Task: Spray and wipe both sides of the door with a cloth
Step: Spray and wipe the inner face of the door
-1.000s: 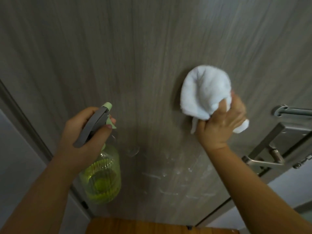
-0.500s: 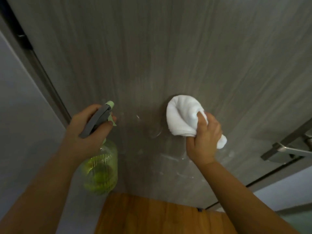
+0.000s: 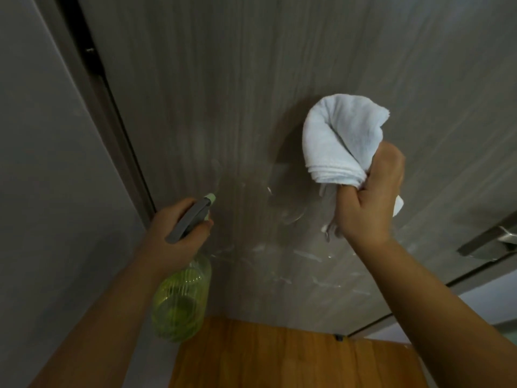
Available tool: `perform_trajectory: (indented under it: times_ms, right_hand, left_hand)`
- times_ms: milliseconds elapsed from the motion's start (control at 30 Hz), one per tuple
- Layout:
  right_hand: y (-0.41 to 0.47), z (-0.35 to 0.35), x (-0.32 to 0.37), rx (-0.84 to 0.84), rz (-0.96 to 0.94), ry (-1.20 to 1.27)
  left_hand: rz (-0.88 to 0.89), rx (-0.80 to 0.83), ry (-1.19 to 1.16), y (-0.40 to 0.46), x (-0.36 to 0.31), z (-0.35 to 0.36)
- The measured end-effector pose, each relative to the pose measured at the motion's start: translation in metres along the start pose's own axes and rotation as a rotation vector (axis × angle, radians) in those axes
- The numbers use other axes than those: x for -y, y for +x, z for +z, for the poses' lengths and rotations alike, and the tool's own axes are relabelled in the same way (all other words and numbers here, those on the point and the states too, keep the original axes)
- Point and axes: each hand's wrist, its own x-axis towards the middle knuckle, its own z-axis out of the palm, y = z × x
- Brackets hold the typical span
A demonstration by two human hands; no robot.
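Head view, nearest first: left hand (image 3: 179, 236) grips the green spray bottle (image 3: 181, 301), nozzle aimed at the door (image 3: 251, 79) (ready, I'd guess, to spray), while right hand (image 3: 366, 200) bunches the white cloth (image 3: 341, 138) against wet streaks (image 3: 305, 256).

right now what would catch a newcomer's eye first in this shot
The bunched white cloth, gripped by the right hand against the grey wood-grain door, right of centre. At lower left, the left hand holds a yellow-green spray bottle with its nozzle toward the door. Wet streaks shine on the panel below the cloth.
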Motion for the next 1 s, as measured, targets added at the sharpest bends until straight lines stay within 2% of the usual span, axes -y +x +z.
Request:
perform_trajectory:
  times_ms: [167, 333, 467, 600, 733, 900, 1000]
  right_hand:
    - [0.008, 0.008, 0.029, 0.032, -0.167, -0.117]
    - [0.047, 0.037, 0.066, -0.043, -0.575, -0.266]
    - [0.056, 0.087, 0.073, -0.122, -0.670, -0.403]
    - [0.029, 0.126, 0.057, -0.228, -0.757, -0.460]
    - [-0.026, 0.159, 0.030, -0.046, -0.865, -0.482]
    - [-0.079, 0.181, -0.002, 0.277, -0.920, -0.447]
    - [-0.083, 0.178, -0.005, 0.347, -0.899, -0.414]
  left_hand:
    - [-0.002, -0.006, -0.038, 0.000, 0.011, -0.012]
    - [-0.002, -0.073, -0.054, 0.003, 0.014, -0.024]
    - [-0.002, -0.171, -0.065, 0.007, 0.016, -0.033]
    - [0.001, -0.198, -0.092, 0.007, 0.014, -0.039]
    - [0.006, -0.213, -0.092, 0.004, 0.019, -0.041]
    - [-0.007, -0.214, -0.081, 0.000, 0.030, -0.039]
    - [-0.001, -0.206, -0.075, 0.000, 0.033, -0.036]
